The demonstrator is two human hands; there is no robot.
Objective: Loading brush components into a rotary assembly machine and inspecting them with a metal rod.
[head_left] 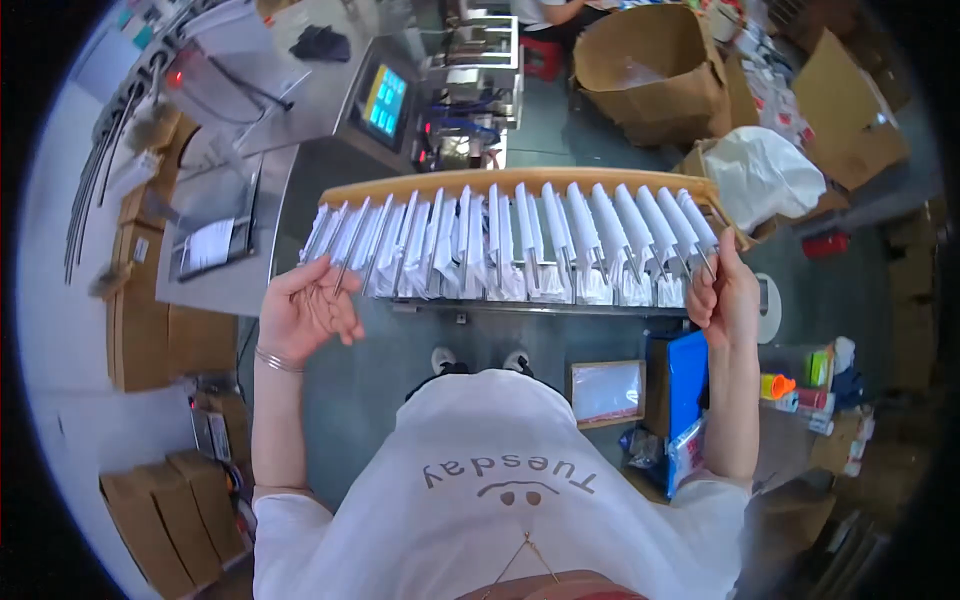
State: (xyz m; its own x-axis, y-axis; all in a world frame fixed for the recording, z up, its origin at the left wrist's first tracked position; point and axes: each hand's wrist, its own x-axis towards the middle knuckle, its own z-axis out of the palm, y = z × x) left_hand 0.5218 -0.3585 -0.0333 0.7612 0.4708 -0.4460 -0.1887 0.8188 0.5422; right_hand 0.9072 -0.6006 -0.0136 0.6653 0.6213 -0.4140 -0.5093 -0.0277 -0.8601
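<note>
Grey-green floor (350,410), pale left wall (70,335)

Rods (434,240): shiny metal; wht pkts (612,222): smooth, paper-look; bench (268,225): smooth metal; box (665,108): matt cardbd

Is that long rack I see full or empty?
It looks full: white packets stand between the rack's metal dividers all along the row.

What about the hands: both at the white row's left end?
No, left hand and right hand are at opposite ends of the white row.
</note>
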